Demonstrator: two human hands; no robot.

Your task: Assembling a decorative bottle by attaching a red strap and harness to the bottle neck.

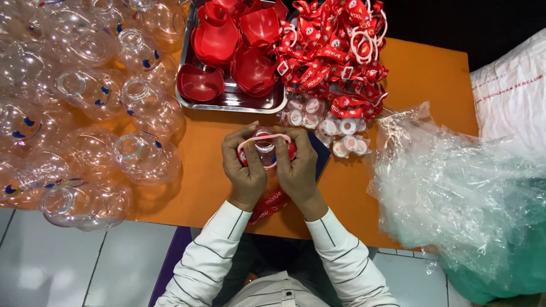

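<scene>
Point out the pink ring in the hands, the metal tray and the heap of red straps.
pink ring (pixel 272 137): head view, on its upper band between the two thumbs.
metal tray (pixel 239 101): head view, on the bare floor near its front rim.
heap of red straps (pixel 333 54): head view, on the middle of the pile.

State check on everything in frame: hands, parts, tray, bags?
left hand: gripping the pink ring
right hand: gripping the pink ring
pink ring: stretched over a small clear piece
red strap: hanging below the hands
metal tray: holds red cups
clear bottles: uncapped, heaped
plastic bags: crumpled
</scene>
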